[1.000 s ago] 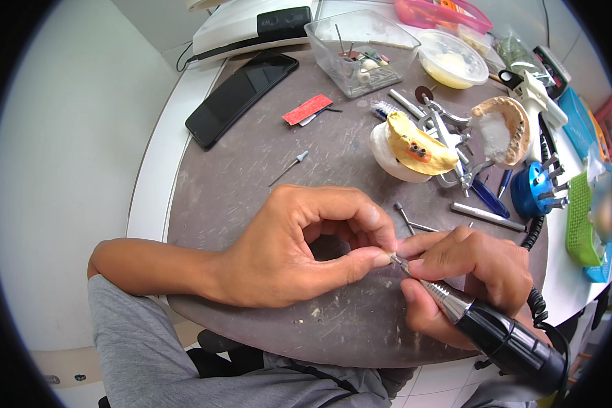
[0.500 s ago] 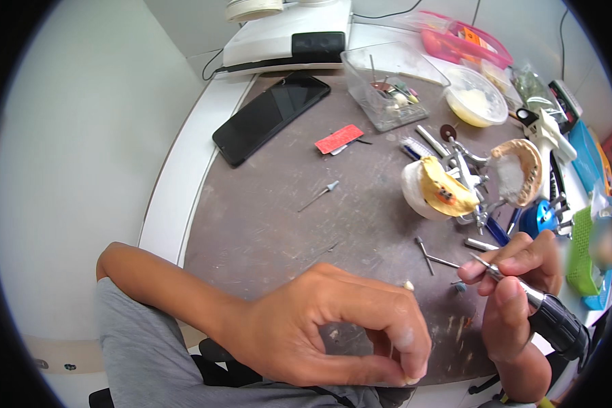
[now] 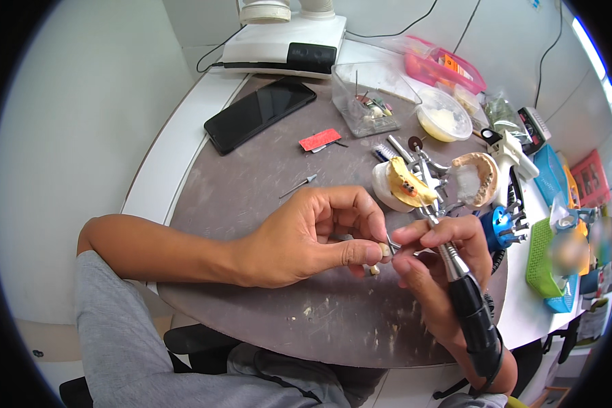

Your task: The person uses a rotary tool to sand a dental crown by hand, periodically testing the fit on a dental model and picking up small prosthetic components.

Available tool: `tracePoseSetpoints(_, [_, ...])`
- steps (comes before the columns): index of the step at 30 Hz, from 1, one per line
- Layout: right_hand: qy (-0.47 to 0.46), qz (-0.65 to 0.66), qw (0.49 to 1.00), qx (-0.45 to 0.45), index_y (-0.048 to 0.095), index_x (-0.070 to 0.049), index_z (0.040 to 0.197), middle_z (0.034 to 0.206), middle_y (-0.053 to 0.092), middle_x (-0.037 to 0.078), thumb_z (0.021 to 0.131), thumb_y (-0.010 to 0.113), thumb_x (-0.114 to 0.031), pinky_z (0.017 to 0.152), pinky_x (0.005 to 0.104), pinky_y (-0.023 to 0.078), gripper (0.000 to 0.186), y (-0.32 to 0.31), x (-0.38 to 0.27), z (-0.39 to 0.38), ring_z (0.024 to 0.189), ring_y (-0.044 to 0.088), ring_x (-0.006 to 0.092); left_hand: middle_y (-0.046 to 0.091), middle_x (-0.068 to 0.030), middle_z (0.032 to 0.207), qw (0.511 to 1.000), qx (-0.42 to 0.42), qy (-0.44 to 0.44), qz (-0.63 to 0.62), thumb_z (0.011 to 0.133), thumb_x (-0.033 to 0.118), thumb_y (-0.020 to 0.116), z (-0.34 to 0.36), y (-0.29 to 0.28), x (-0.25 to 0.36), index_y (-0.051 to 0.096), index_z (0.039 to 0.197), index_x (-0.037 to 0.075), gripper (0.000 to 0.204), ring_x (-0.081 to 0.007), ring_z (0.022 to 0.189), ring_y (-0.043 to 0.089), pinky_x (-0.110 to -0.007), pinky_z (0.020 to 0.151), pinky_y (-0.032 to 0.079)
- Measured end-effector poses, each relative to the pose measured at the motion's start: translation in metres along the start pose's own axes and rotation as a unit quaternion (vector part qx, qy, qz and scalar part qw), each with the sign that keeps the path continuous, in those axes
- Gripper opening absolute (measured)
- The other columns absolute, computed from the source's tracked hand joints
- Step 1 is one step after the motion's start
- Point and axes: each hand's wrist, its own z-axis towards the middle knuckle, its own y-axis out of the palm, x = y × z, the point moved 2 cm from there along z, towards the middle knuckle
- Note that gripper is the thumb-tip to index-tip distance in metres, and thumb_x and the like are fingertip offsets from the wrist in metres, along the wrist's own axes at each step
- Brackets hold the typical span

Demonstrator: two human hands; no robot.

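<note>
Between the thumb and fingertips of my left hand is a small cream-coloured dental crown. My right hand grips a handpiece with a black body and silver neck, its fingers close around the front end. The thin metal tip reaches the crown, though whether it touches cannot be made out. Just beyond both hands stands a dental model with a yellow gum part on white plaster, joined by a metal articulator to a tan tooth arch.
A black phone, a red packet and a grey-tipped bur lie on the brown tabletop. Behind are a clear box of bits and a round tub. To the right are a blue bur stand and a green basket.
My hands have come together: the left went up and away from me, and the right brought the handpiece left to the crown. The whole view has shifted slightly.
</note>
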Motion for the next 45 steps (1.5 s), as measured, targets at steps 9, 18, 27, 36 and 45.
tracePoseSetpoints(9, [-0.089, -0.091, 0.991, -0.043, 0.052, -0.001, 0.097, 0.09, 0.065, 0.013, 0.076, 0.069, 0.007, 0.062, 0.0216, 0.05, 0.028, 0.003, 0.005, 0.001, 0.079, 0.065, 0.0125, 0.061, -0.0058, 0.093, 1.0, 0.008, 0.004, -0.004, 0.087, 0.004, 0.065, -0.004, 0.002, -0.001, 0.051, 0.099, 0.003, 0.018, -0.0107, 0.083, 0.063, -0.024, 0.077, 0.052])
tracePoseSetpoints(18, [-0.058, -0.076, 0.995, -0.029, 0.052, -0.002, 0.094, 0.086, 0.062, 0.011, 0.074, 0.072, 0.008, 0.068, 0.0247, 0.053, 0.029, 0.005, 0.006, 0.002, 0.08, 0.065, 0.0143, 0.061, -0.0056, 0.095, 0.998, 0.032, 0.026, 0.05, 0.087, 0.003, 0.065, -0.009, 0.004, -0.005, 0.057, 0.095, 0.001, 0.011, -0.0113, 0.092, 0.063, -0.025, 0.081, 0.054])
tracePoseSetpoints(27, [-0.002, -0.039, 0.998, -0.044, 0.053, -0.002, 0.092, 0.086, 0.063, 0.009, 0.075, 0.071, 0.009, 0.072, 0.0247, 0.052, 0.027, 0.002, 0.004, 0.0, 0.082, 0.064, 0.0131, 0.063, -0.0064, 0.094, 0.993, 0.032, 0.038, 0.105, 0.087, 0.0, 0.064, -0.011, 0.006, -0.002, 0.059, 0.093, -0.001, 0.008, -0.0113, 0.085, 0.062, -0.026, 0.08, 0.052])
tracePoseSetpoints(36, [0.033, -0.054, 0.997, -0.039, 0.052, -0.001, 0.093, 0.086, 0.063, 0.01, 0.078, 0.065, 0.01, 0.074, 0.0248, 0.051, 0.023, 0.006, 0.001, 0.0, 0.082, 0.064, 0.0126, 0.065, -0.0071, 0.094, 0.973, 0.075, 0.117, 0.185, 0.081, -0.003, 0.068, -0.012, 0.005, -0.001, 0.063, 0.092, -0.001, 0.012, -0.0125, 0.086, 0.064, -0.026, 0.077, 0.054])
tracePoseSetpoints(45, [-0.031, -0.127, 0.99, -0.049, 0.053, 0.0, 0.093, 0.081, 0.064, 0.01, 0.077, 0.064, 0.007, 0.068, 0.025, 0.051, 0.021, 0.005, 0.002, 0.001, 0.074, 0.065, 0.0139, 0.066, -0.0072, 0.095, 0.976, 0.082, 0.063, 0.192, 0.081, 0.0, 0.069, -0.013, 0.008, 0.003, 0.065, 0.095, 0.0, 0.014, -0.0123, 0.09, 0.064, -0.026, 0.077, 0.056])
